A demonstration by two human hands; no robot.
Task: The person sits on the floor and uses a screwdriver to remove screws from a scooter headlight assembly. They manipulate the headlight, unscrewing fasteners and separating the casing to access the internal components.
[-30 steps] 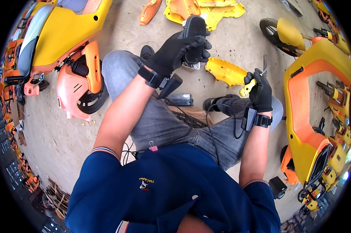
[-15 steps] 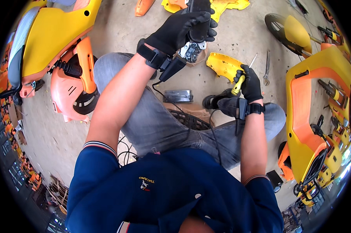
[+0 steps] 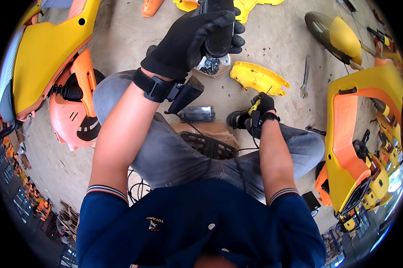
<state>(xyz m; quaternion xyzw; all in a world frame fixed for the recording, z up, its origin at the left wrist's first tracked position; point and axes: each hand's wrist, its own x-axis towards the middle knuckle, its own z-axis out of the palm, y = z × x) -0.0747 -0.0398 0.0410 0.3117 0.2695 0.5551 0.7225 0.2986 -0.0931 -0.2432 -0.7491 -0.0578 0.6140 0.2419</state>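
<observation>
My left hand (image 3: pixel 179 47), in a black glove, is closed around a long black plastic part (image 3: pixel 218 39) with a rounded end. It holds this part up above a small box of screws (image 3: pixel 210 64). My right hand (image 3: pixel 265 103), also gloved, grips a screwdriver (image 3: pixel 254 107) by its yellow handle, low beside my shoe (image 3: pixel 235 119). Just beyond the right hand, a curved yellow plastic cover (image 3: pixel 259 78) lies on the floor. A dark rectangular case (image 3: pixel 197 113) sits between my legs.
A wrench (image 3: pixel 305 77) lies on the concrete to the right. Yellow and orange scooter bodies stand at the left (image 3: pixel 45 62) and right (image 3: pixel 340 134). A wheel with a yellow fender (image 3: pixel 344 38) is at the far right. A black slotted tray (image 3: pixel 210 145) rests on cardboard before me.
My right hand has come down and left with the screwdriver, whose shaft is now harder to see. The left hand, still around the black part, has shifted slightly left and nearer.
</observation>
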